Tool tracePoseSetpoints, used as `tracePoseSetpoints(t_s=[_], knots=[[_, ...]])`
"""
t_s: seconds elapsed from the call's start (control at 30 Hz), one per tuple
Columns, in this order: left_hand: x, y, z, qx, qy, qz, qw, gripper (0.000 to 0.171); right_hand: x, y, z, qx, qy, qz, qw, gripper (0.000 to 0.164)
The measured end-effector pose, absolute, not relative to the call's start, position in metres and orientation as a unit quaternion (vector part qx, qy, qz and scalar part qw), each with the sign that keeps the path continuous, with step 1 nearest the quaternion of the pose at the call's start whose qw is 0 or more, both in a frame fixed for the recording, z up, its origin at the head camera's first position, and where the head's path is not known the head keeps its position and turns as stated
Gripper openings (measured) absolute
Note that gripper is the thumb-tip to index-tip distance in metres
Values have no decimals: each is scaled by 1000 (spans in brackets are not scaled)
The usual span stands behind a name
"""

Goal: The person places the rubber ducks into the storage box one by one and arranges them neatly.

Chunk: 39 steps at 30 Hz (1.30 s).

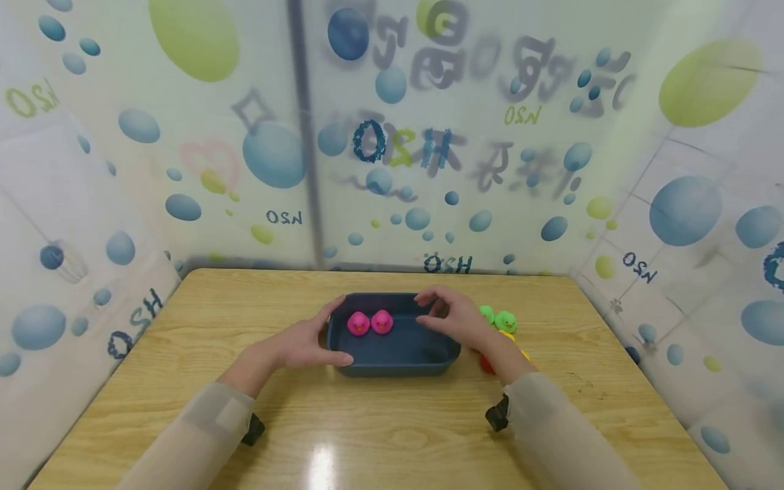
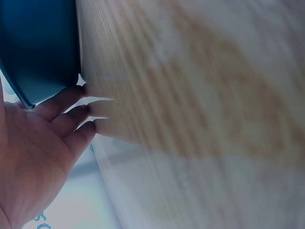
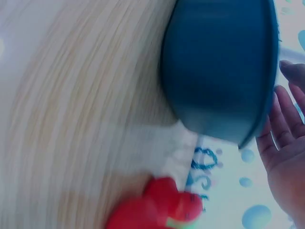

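Note:
A dark blue rectangular bin (image 1: 395, 370) stands on the wooden table with two pink rubber ducks, one duck (image 1: 358, 324) and another duck (image 1: 382, 322), side by side in its left half. My left hand (image 1: 300, 344) spreads around the bin's left end, thumb at the front rim and fingertips near the back corner. In the left wrist view, the fingers of that hand (image 2: 38, 148) lie along the bin's end. Over the bin's right end hovers my right hand (image 1: 456, 320), fingers loosely bent with nothing between them. The right wrist view shows its palm (image 3: 290, 167) beside the rim.
Right of the bin sit more rubber ducks, partly hidden by my right forearm: a green duck (image 1: 505, 321), another green duck (image 1: 486, 313), some yellow, and a red duck (image 1: 487, 365). The table (image 1: 392, 435) meets a patterned curtain (image 1: 392, 204) at the back and sides.

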<state>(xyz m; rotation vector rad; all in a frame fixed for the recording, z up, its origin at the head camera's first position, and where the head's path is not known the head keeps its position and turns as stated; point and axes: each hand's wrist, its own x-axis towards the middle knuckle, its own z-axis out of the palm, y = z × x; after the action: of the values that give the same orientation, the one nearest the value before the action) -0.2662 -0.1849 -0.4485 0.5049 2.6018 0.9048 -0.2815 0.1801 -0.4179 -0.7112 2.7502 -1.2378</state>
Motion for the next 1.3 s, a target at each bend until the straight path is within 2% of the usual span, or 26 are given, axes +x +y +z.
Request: tracePoseSetpoints(t_s=[0.67, 0.97, 1.3], knots=[[-266, -187, -448, 173, 915, 319, 174, 127, -232, 298, -415, -187, 907, -378, -16, 26], [-267, -186, -448, 183, 913, 322, 169, 128, -212, 339, -422, -172, 920, -351, 19, 25], [-267, -186, -449, 183, 914, 321, 169, 128, -207, 362, -435, -177, 916, -347, 98, 29]])
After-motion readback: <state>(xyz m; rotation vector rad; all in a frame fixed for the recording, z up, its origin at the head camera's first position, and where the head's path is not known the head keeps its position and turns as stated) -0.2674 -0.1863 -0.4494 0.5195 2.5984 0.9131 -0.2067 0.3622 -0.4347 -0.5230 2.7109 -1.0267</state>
